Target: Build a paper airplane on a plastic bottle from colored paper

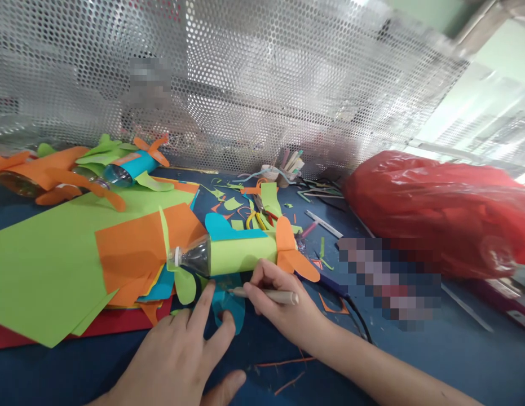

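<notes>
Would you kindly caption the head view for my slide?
Left hand pins blue paper while right hand holds a pen beside a bottle plane.

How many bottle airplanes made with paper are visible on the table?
3. A green one lies beside the right hand; a blue one and an orange one lie at far left. More may be hidden.

hands: left [173,361], right [283,307], both bare, no gloves | rings: none | forearm: right, bare, no sleeve | watch: none
</notes>
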Motion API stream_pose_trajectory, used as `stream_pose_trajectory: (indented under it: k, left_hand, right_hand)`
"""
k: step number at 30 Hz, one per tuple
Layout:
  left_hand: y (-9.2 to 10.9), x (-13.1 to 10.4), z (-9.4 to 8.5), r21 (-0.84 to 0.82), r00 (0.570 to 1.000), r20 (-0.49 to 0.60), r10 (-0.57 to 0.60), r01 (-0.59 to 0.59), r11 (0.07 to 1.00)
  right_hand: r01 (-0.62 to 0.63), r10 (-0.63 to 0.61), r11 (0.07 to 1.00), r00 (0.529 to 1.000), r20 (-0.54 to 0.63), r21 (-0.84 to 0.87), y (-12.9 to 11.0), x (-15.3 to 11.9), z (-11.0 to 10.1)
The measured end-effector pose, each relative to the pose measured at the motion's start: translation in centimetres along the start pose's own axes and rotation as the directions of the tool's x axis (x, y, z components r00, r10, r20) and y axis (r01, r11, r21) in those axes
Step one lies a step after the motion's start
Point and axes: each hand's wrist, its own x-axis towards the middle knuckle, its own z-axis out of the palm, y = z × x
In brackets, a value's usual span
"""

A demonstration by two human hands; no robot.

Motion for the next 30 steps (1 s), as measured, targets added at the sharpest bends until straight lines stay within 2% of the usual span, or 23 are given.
stream_pose_trajectory:
  k: [5, 8, 13, 17, 23, 30]
  left_hand:
    - [-0.03, 0.09, -0.25, -0.006, 1.000, 0.008, -0.007, 0.007, 1.000]
    - [0.00, 0.11, -0.39, 0.001, 1.000, 0.020, -0.013, 0.013, 1.000]
    - [0.07, 0.18, -0.34, 0.000, 1.000, 0.031, -0.006, 0.006, 1.000]
    - [0.07, 0.38, -0.24, 0.001, 1.000, 0.021, -0.007, 0.007, 1.000]
    - [0.12, 0.26, -0.51, -0.005, 1.000, 0.013, -0.020, 0.020, 1.000]
    - [0.17, 0.27, -0.65, -0.010, 0.999, 0.035, -0.026, 0.026, 1.000]
  right_hand:
    - [0.016, -0.012, 0.997, 0.999, -0.044, 0.078, 0.00, -0.13, 0.00]
    - [0.018, -0.014, 0.990, 0.999, -0.030, 0.143, -0.23, -0.18, -0.12]
    - [0.043, -0.042, 0.997, 0.999, -0.015, 0.063, -0.22, -0.25, -0.23]
    - [0.008, -0.008, 1.000, 1.000, -0.028, -0.003, 0.15, -0.20, -0.19]
    - [0.009, -0.009, 1.000, 1.000, 0.016, -0.003, 0.30, -0.04, -0.11]
    - [-0.006, 0.006, 1.000, 1.000, 0.009, -0.026, 0.28, -0.01, -0.14]
